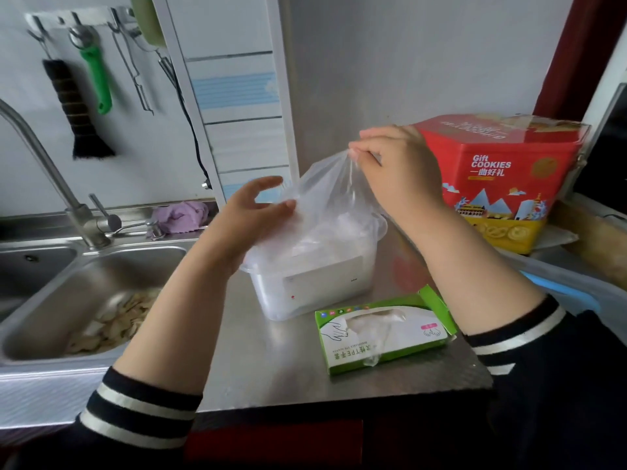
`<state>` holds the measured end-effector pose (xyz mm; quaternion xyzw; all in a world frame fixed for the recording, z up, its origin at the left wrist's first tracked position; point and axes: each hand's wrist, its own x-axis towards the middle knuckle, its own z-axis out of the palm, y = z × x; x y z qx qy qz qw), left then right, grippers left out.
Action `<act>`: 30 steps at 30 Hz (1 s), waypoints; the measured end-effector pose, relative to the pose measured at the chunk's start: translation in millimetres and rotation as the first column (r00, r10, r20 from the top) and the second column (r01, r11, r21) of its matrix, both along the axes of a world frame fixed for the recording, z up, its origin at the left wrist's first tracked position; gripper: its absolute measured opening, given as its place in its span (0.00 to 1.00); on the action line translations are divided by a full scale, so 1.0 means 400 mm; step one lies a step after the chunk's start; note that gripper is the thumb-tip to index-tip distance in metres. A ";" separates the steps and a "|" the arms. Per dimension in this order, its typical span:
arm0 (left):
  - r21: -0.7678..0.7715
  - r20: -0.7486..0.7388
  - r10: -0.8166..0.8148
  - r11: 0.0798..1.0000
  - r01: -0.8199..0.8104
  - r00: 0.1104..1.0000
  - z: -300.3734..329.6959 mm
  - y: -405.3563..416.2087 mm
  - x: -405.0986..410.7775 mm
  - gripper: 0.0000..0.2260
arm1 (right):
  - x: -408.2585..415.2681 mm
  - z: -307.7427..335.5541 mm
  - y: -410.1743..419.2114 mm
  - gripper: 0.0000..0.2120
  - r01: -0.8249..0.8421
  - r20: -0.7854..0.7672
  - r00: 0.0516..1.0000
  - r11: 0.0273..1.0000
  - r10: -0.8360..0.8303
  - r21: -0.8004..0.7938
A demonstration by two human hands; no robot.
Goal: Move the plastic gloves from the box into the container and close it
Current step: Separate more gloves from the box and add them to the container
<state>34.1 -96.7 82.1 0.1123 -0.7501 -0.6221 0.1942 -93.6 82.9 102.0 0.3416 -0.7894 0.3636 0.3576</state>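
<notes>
- Plastic gloves, a clear crumpled film bundle, hang above the translucent rectangular container, lower end inside it.
- Left hand: fingers loosely spread, steadying the film's side.
- Right hand: pinches the bundle's top.
- Green cardboard glove box lies near, film remaining.
- Step: loading. Next, judged: tuck film down, then fit lid.

- Left sleeve: dark navy knit, pushed up the forearm, cuff with two white stripes.
- Right sleeve: same dark knit, matching white-striped cuff.
</notes>
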 end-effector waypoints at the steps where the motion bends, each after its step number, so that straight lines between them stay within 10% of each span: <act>1: -0.032 0.006 0.070 0.997 -0.070 0.998 0.006 -0.018 -0.010 0.19 | -0.011 -0.002 -0.011 0.10 0.012 0.006 1.000 0.999 -0.012 0.044; 5: -0.373 0.141 0.277 0.904 -0.208 0.951 -0.005 -0.076 -0.072 0.15 | -0.064 -0.040 -0.072 0.12 0.090 0.027 0.994 0.930 -0.107 0.357; 9: -0.810 0.187 0.474 0.570 -0.138 0.860 -0.046 -0.108 -0.086 0.17 | -0.095 -0.095 -0.121 0.11 0.069 0.038 0.992 0.768 -0.120 0.636; 14: -0.960 0.144 0.422 0.280 0.022 0.895 -0.073 -0.094 -0.069 0.26 | -0.111 -0.119 -0.131 0.17 -0.044 0.148 0.982 0.619 -0.117 0.784; 19: -0.921 -0.072 0.274 0.351 -0.169 0.959 -0.034 -0.044 -0.038 0.28 | -0.083 -0.082 -0.068 0.15 -0.145 0.193 0.978 0.931 0.083 0.336; 22: -0.824 -0.372 0.092 0.426 -0.374 0.924 -0.039 0.022 -0.004 0.22 | -0.010 -0.065 0.021 0.06 -0.318 0.384 0.874 0.948 0.297 -0.009; 25: -0.759 -0.423 -0.065 0.571 -0.314 0.904 -0.095 0.110 0.020 0.15 | 0.054 -0.103 0.107 0.04 -0.454 0.638 0.739 0.859 0.216 0.235; 30: -0.718 -0.031 -0.176 0.689 0.100 0.984 -0.249 0.211 0.019 0.16 | 0.074 -0.253 0.166 0.05 -0.383 0.546 0.837 0.684 -0.026 0.620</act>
